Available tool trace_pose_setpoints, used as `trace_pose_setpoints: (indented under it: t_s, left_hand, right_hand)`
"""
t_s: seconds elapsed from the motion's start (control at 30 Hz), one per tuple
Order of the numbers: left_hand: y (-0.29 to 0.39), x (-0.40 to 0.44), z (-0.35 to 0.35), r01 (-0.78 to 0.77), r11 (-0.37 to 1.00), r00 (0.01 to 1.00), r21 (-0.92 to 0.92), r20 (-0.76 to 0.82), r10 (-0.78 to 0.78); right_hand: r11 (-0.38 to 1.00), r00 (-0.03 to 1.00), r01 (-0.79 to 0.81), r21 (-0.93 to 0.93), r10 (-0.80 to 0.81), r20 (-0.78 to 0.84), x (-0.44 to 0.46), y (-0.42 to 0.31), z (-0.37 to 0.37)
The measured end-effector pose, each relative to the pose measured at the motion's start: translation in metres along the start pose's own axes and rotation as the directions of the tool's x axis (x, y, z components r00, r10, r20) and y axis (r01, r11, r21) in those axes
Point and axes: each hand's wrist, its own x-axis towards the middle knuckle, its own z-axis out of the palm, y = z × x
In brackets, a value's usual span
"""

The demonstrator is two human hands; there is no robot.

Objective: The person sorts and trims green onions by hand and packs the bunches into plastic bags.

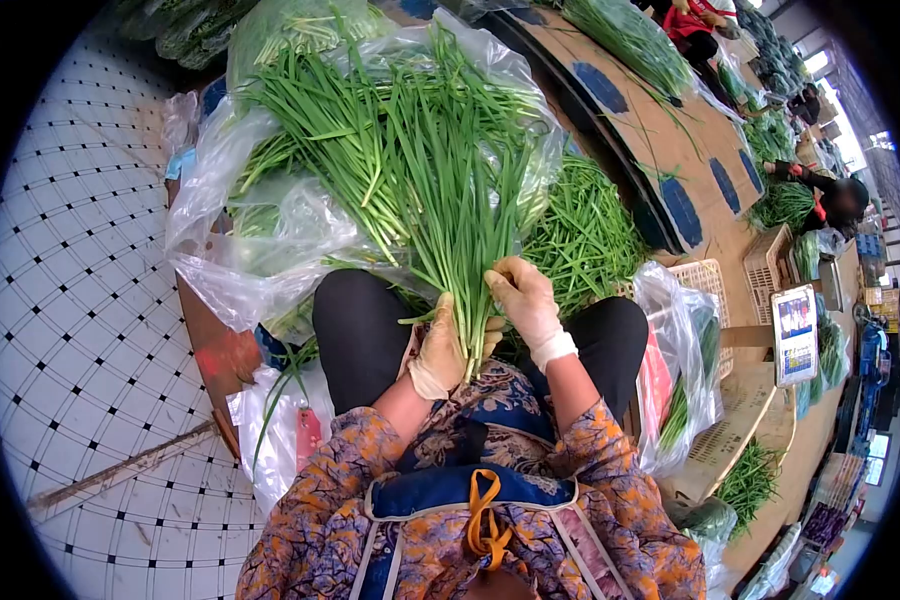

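Observation:
A bundle of long green stalks point(460, 220) stands over my lap, its pale cut ends pointing down toward me. Around its lower end my left hand point(448, 345), in a pale glove, is closed. My right hand point(525, 300), gloved too, pinches at the right edge of the bundle, thumb and finger together; any stalk between them is too small to make out. Behind the bundle, more green stalks point(320, 120) lie loose on an opened clear plastic bag point(205, 220). A heap of short green pieces point(590, 220) lies to the right, beyond my right knee.
Clear bags with greens point(675, 380), a plastic basket point(705, 285) and a cardboard box point(720, 430) are at my right. A brown board point(660, 150) runs behind. Two people point(840, 200) are at the upper right. Tiled floor point(100, 300) lies left.

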Motion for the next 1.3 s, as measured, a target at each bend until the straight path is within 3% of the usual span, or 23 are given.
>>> trace_pose_setpoints:
  t_s: [0.03,0.1,0.23,0.27,0.3,0.37,0.43,0.47,0.5,0.53,0.57,0.67,0.7,0.77,0.8,0.83,0.93,1.0,1.03,1.1,1.17,1.23,1.3]
  left_hand:
    - [0.002,0.000,0.000,0.021,1.000,0.998,-0.018,0.066,-0.020]
    - [0.001,0.001,0.009,-0.006,0.998,0.998,-0.063,0.055,0.010]
    - [-0.009,0.018,-0.029,0.116,0.976,0.986,-0.184,0.136,-0.091]
    - [-0.016,0.014,-0.035,-0.150,0.982,0.958,0.110,0.261,0.117]
    - [-0.014,0.006,-0.026,-0.151,0.982,0.958,0.111,0.261,0.118]
    - [-0.003,-0.012,0.004,-0.097,0.984,0.993,0.151,-0.056,0.106]
    - [-0.006,0.000,-0.023,-0.144,0.929,0.989,0.342,0.023,0.145]
    - [-0.003,0.000,-0.021,-0.087,0.910,0.995,0.406,-0.015,0.102]
    - [0.001,-0.001,-0.016,-0.028,0.885,0.997,0.465,-0.055,0.061]
    - [-0.002,0.001,0.004,0.086,0.910,0.935,0.407,-0.349,0.067]
    - [-0.006,0.002,0.011,0.085,0.908,0.937,0.411,-0.344,0.067]
    - [-0.020,0.003,0.015,-0.002,0.826,0.895,0.563,-0.368,0.253]
    - [-0.029,0.007,0.010,-0.047,0.780,0.886,0.624,-0.335,0.321]
    - [-0.039,0.002,0.026,0.048,0.418,0.852,0.907,-0.256,0.457]
    - [-0.048,0.001,0.012,-0.096,-0.037,0.820,0.995,0.100,0.563]
    - [-0.045,-0.003,0.020,-0.005,0.056,0.883,0.998,-0.022,0.469]
    - [-0.045,-0.009,0.033,-0.127,-0.024,0.845,0.992,0.120,0.521]
    - [-0.045,-0.017,0.035,-0.375,0.138,0.834,0.916,0.269,0.481]
    - [-0.043,-0.018,0.037,-0.247,0.596,0.932,0.764,0.020,0.362]
    - [-0.025,-0.016,0.036,-0.047,0.811,0.993,0.583,-0.062,0.102]
    - [-0.024,-0.010,0.032,-0.074,0.880,0.993,0.469,-0.042,0.106]
    - [-0.013,-0.010,0.017,0.183,0.917,0.983,0.355,-0.037,-0.181]
    - [-0.019,-0.010,0.006,0.143,0.936,0.985,0.321,-0.142,-0.102]
  right_hand:
    - [1.000,1.000,0.000,0.000,0.000,-0.001,-0.005,-0.003,-0.001]
    - [0.940,0.937,0.334,-0.075,-0.340,-0.081,-0.016,-0.008,-0.005]
    - [0.835,0.825,0.550,-0.020,-0.539,0.166,-0.044,-0.033,-0.001]
    - [0.850,0.824,0.525,0.044,-0.521,0.221,-0.050,-0.032,0.001]
    - [0.862,0.818,0.495,0.107,-0.504,0.277,-0.056,-0.029,0.004]
    - [0.870,0.807,0.487,0.082,-0.484,0.338,-0.061,-0.019,0.002]
    - [0.909,0.908,0.177,0.377,-0.298,0.293,-0.060,-0.028,-0.010]
    - [0.763,0.956,-0.082,0.641,-0.122,0.267,-0.058,-0.038,-0.022]
    - [0.746,0.980,-0.013,0.666,-0.124,0.158,-0.047,-0.025,-0.032]
    - [0.620,0.998,-0.054,0.783,0.006,0.065,-0.037,-0.034,-0.045]
    - [0.712,0.992,-0.083,0.697,0.126,-0.011,-0.024,-0.027,-0.051]
    - [0.830,0.941,-0.338,0.443,0.294,0.168,-0.015,0.000,-0.033]
    - [0.851,0.916,-0.383,0.358,0.302,0.263,-0.019,-0.001,-0.023]
    - [0.931,0.998,-0.038,0.364,0.020,0.054,-0.025,-0.001,0.013]
    - [0.820,0.979,-0.199,0.536,0.143,0.145,-0.026,-0.005,0.021]
    - [0.655,0.937,-0.349,0.670,0.239,0.254,-0.026,-0.009,0.025]
    - [0.625,0.962,-0.269,0.733,0.203,0.180,-0.026,0.007,0.021]
    - [0.525,0.957,-0.287,0.801,0.198,0.213,-0.030,0.008,0.011]
    - [0.527,0.959,-0.278,0.803,0.195,0.204,-0.032,0.007,0.006]
    - [0.493,0.938,-0.342,0.800,0.134,0.319,-0.037,0.006,-0.001]
    - [0.532,0.919,-0.380,0.756,0.130,0.371,-0.040,0.022,0.005]
    - [0.636,0.826,-0.521,0.570,0.205,0.526,-0.034,0.012,-0.006]
    - [0.712,0.895,-0.424,0.560,0.235,0.379,-0.030,0.026,0.000]
